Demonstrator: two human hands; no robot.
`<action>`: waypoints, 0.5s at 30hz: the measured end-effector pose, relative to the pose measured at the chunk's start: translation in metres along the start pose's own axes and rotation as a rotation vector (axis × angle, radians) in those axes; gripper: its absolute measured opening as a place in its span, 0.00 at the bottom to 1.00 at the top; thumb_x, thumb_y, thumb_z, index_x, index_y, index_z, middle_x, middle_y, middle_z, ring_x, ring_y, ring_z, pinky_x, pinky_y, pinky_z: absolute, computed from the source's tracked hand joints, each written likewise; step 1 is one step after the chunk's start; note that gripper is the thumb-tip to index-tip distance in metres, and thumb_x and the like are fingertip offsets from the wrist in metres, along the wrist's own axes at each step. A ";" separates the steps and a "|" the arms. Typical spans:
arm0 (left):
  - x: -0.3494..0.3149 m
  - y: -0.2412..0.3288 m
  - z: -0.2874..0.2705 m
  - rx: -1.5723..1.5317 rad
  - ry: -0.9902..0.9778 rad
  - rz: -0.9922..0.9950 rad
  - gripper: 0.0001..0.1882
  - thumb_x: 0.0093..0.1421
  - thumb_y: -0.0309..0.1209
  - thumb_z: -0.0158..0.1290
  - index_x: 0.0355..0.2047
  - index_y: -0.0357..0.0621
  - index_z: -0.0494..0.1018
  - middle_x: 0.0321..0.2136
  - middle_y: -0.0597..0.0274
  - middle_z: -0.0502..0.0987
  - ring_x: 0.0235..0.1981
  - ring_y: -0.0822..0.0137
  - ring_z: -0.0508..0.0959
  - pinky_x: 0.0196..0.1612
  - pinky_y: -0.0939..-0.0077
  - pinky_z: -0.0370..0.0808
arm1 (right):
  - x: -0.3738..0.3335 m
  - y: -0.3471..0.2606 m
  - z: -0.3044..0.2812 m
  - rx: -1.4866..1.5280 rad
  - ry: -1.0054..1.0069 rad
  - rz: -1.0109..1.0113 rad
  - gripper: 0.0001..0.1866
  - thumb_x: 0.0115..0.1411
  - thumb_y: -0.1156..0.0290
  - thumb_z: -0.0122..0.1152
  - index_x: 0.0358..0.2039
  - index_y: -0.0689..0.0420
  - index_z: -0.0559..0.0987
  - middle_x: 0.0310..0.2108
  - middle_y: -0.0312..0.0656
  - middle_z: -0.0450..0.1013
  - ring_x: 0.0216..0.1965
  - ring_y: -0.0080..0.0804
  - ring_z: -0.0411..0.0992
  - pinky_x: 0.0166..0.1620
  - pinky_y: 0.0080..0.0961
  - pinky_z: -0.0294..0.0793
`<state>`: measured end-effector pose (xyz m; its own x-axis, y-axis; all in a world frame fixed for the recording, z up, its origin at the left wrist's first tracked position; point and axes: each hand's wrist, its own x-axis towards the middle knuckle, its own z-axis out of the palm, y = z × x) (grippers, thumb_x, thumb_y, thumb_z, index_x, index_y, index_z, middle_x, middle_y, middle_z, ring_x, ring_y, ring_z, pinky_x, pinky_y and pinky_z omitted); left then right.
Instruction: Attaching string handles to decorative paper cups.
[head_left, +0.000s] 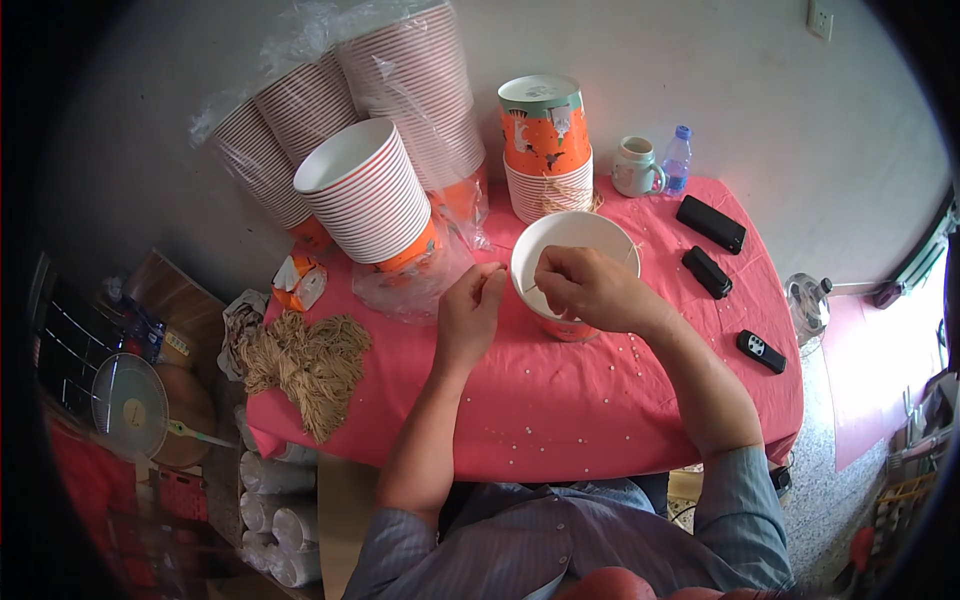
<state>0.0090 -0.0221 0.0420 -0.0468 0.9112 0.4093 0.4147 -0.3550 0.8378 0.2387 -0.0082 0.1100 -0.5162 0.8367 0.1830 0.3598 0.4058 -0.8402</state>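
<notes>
A white-lined paper bucket with an orange outside stands upright on the table in front of me. My right hand is closed above its opening, covering part of the inside. A thin strand shows by its fingertips, but what they grip is too small to make out. Just left of the rim, my left hand is pinched shut, and anything between its fingers is hidden. Farther left lies a loose heap of tan string. Some strands also hang on the bucket stack behind.
A leaning bucket stack and plastic-wrapped stacks fill the back left. Behind the bucket is an orange stack. A mug, bottle and black devices line the right. Small white beads dot the pink tablecloth.
</notes>
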 end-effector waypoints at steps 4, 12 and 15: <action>-0.001 0.008 -0.001 -0.231 -0.103 -0.199 0.15 0.78 0.34 0.54 0.54 0.36 0.82 0.31 0.68 0.81 0.32 0.79 0.77 0.36 0.77 0.75 | -0.004 -0.003 0.009 -0.003 -0.207 0.031 0.14 0.75 0.64 0.57 0.37 0.61 0.81 0.27 0.40 0.80 0.28 0.28 0.82 0.35 0.31 0.81; -0.005 0.014 -0.004 -0.001 -0.044 0.077 0.09 0.73 0.28 0.54 0.44 0.33 0.79 0.17 0.62 0.71 0.20 0.78 0.69 0.25 0.71 0.66 | -0.005 0.018 0.041 -0.228 0.046 -0.159 0.12 0.72 0.66 0.59 0.36 0.62 0.80 0.30 0.57 0.81 0.33 0.59 0.81 0.41 0.51 0.78; -0.004 0.016 -0.008 0.028 -0.065 0.090 0.09 0.73 0.28 0.54 0.43 0.33 0.79 0.16 0.63 0.72 0.19 0.77 0.69 0.25 0.70 0.67 | -0.005 0.017 0.046 -0.232 0.038 -0.134 0.12 0.72 0.66 0.58 0.37 0.63 0.80 0.31 0.60 0.81 0.36 0.65 0.80 0.43 0.56 0.78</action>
<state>0.0088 -0.0333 0.0562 0.0506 0.8880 0.4570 0.4401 -0.4306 0.7880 0.2115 -0.0223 0.0708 -0.5437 0.7809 0.3076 0.4607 0.5840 -0.6684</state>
